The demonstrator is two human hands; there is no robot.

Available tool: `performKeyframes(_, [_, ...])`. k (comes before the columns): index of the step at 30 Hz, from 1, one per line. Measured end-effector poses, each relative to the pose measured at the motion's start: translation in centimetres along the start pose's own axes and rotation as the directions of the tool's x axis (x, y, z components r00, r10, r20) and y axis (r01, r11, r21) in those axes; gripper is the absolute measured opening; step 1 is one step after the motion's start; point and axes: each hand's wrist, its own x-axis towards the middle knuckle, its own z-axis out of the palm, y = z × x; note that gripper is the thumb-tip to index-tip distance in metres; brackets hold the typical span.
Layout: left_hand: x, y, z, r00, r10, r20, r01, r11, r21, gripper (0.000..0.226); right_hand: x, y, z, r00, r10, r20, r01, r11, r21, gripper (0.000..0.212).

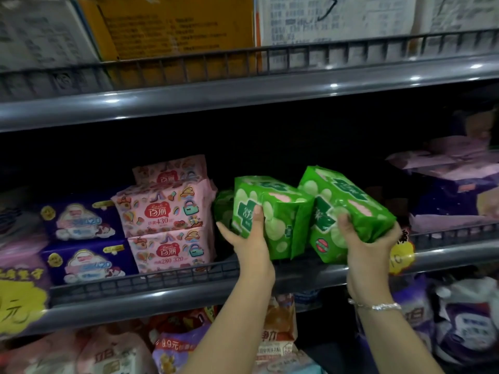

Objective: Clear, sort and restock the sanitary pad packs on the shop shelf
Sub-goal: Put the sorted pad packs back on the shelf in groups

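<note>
Both forearms reach up from below me, the right wrist ringed by a thin silver bracelet point(375, 306). My left hand point(249, 238) grips one green pack point(272, 220), thumb across its front and fingers round the far side; my right hand point(370, 247) grips a second green pack point(348, 211) from beneath, thumb on its face. Both packs are lifted just above the middle shelf's wire rail point(151, 279) and tilted, almost touching each other between my hands.

I judge this to be the restocking step: the two go into the dark gap behind them. A further green pack point(223, 209) sits just beyond my left fingers, so next I should level each one and slide it in upright beside that, over the rail.

These are soft, glossy plastic-wrapped blocks, crinkled at the seams, likely to give under a squeeze. Left of my left hand stand the pink packs point(167, 209), stacked, then dark blue packs point(83, 238). Right of my right hand lie purple packs point(453, 195), heaped unevenly.
</note>
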Motion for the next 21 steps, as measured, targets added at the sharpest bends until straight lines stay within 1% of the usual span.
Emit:
performKeyframes(1, [0.0, -0.3, -0.1, 0.999, 0.036, -0.025, -0.032, 0.991, 0.132, 0.102, 0.2, 0.4, 0.3, 1.000, 0.000, 0.005, 0.000, 1.000, -0.027, 0.093])
performKeyframes(2, [0.3, -0.8, -0.4, 0.997, 0.069, -0.041, -0.055, 0.960, 0.273, 0.089, 0.3, 0.9, 0.6, 1.000, 0.006, 0.013, -0.005, 0.999, -0.052, 0.096])
performKeyframes(4, [1.2, -1.5, -1.3, 0.984, 0.173, -0.029, -0.138, 0.866, 0.481, 0.072, 0.5, 1.7, 1.1, 0.999, 0.021, 0.033, -0.017, 0.995, -0.096, 0.101])
performKeyframes(5, [1.6, -1.6, -1.9, 0.971, 0.240, 0.018, -0.207, 0.795, 0.570, 0.067, 0.5, 2.0, 1.2, 0.999, 0.028, 0.040, -0.023, 0.993, -0.113, 0.101])
performKeyframes(6, [2.1, -1.6, -2.5, 0.950, 0.299, 0.085, -0.280, 0.703, 0.654, 0.064, 0.7, 2.4, 1.3, 0.998, 0.035, 0.044, -0.030, 0.992, -0.126, 0.099])
performKeyframes(8, [3.2, -1.0, -3.7, 0.896, 0.367, 0.252, -0.417, 0.494, 0.763, 0.059, 0.8, 2.8, 1.5, 0.998, 0.039, 0.052, -0.030, 0.988, -0.152, 0.093])
performKeyframes(9, [3.8, -0.4, -4.2, 0.856, 0.377, 0.353, -0.497, 0.409, 0.766, 0.058, 0.9, 2.8, 1.6, 0.998, 0.038, 0.058, -0.028, 0.986, -0.163, 0.092])
performKeyframes(11, [4.8, 1.0, -4.6, 0.754, 0.363, 0.547, -0.649, 0.286, 0.705, 0.057, 1.0, 3.0, 1.7, 0.996, 0.049, 0.071, -0.036, 0.983, -0.180, 0.092])
performKeyframes(12, [5.3, 1.6, -4.5, 0.710, 0.347, 0.613, -0.699, 0.241, 0.673, 0.054, 1.0, 3.0, 1.8, 0.996, 0.056, 0.075, -0.042, 0.983, -0.181, 0.092])
performKeyframes(13, [5.7, 2.1, -4.2, 0.681, 0.327, 0.655, -0.728, 0.209, 0.653, 0.052, 1.0, 3.1, 1.9, 0.995, 0.060, 0.076, -0.047, 0.984, -0.171, 0.092])
performKeyframes(14, [6.0, 2.3, -3.8, 0.673, 0.299, 0.677, -0.737, 0.196, 0.647, 0.051, 0.9, 3.2, 1.9, 0.996, 0.061, 0.071, -0.049, 0.986, -0.162, 0.092])
performKeyframes(15, [6.3, 2.4, -3.4, 0.678, 0.275, 0.681, -0.732, 0.172, 0.659, 0.052, 0.9, 3.4, 2.0, 0.997, 0.053, 0.062, -0.043, 0.987, -0.156, 0.091])
performKeyframes(17, [7.0, 2.1, -3.0, 0.679, 0.272, 0.682, -0.718, 0.048, 0.695, 0.058, 0.8, 3.5, 2.0, 0.999, 0.034, 0.033, -0.028, 0.987, -0.155, 0.090])
performKeyframes(19, [7.7, 1.5, -3.0, 0.673, 0.316, 0.669, -0.680, -0.091, 0.727, 0.067, 0.7, 3.6, 1.9, 1.000, 0.013, -0.003, -0.013, 0.988, -0.152, 0.092])
performKeyframes(20, [8.1, 1.1, -3.0, 0.655, 0.376, 0.656, -0.648, -0.166, 0.743, 0.070, 0.7, 3.7, 1.8, 1.000, 0.001, -0.019, -0.004, 0.988, -0.157, 0.093])
performKeyframes(21, [8.3, 0.6, -2.9, 0.622, 0.442, 0.646, -0.617, -0.231, 0.752, 0.068, 0.7, 3.8, 1.7, 0.999, -0.012, -0.030, 0.007, 0.986, -0.164, 0.094])
